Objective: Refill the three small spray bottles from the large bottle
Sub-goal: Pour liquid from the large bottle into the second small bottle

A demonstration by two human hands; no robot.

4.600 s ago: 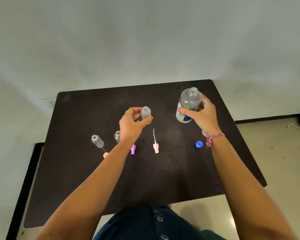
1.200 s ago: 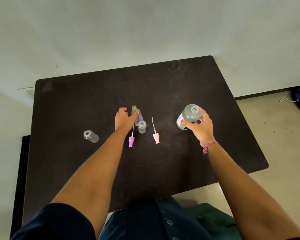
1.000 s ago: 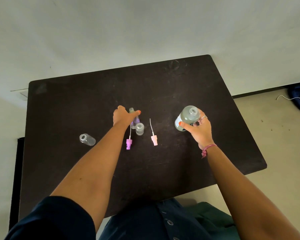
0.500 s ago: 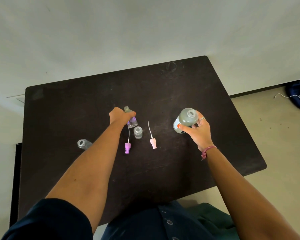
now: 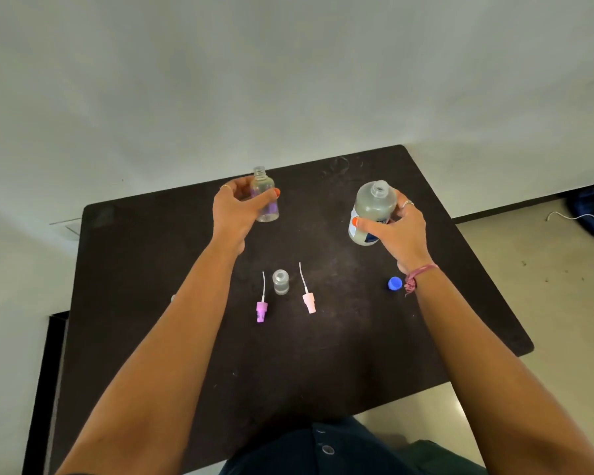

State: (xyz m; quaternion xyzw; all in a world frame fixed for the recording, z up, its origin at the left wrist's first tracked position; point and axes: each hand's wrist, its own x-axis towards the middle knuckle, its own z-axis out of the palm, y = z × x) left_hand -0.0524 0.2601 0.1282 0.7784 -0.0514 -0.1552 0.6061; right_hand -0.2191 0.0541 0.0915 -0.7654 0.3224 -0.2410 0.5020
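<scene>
Small spray bottles: two are plain to see, both uncapped; a pale sliver at the left forearm's edge cannot be identified.
Held small bottle (image 5: pixel 265 197): above the table's far edge, upright, long axis vertical, open neck pointing up; clear, with a purple tint showing through its lower half.
Left hand (image 5: pixel 235 209): its grip is curled round the held small bottle, thumb across the front and fingers behind.
Standing small bottle (image 5: pixel 281 282): on the table near its middle, upright, open mouth facing up, between the two spray heads and touching neither.
Spray heads: two, both lying flat on the table with their thin dip tubes pointing toward the far edge.
Purple spray head (image 5: pixel 261 310): just left of the standing small bottle.
Pink spray head (image 5: pixel 308 301): just right of the standing small bottle.
Large bottle (image 5: pixel 371 211): one, toward the table's far right corner, uncapped, roughly upright with its open neck tipped slightly toward the camera; whether its base touches the table cannot be told.
Right hand (image 5: pixel 396 233): its grip wraps the large bottle from the right, thumb across the label and fingers round the back.
Blue cap (image 5: pixel 394 283): one, on the table toward the right edge, just beside the right wrist.
Table (image 5: pixel 323 358): dark, matt top.
</scene>
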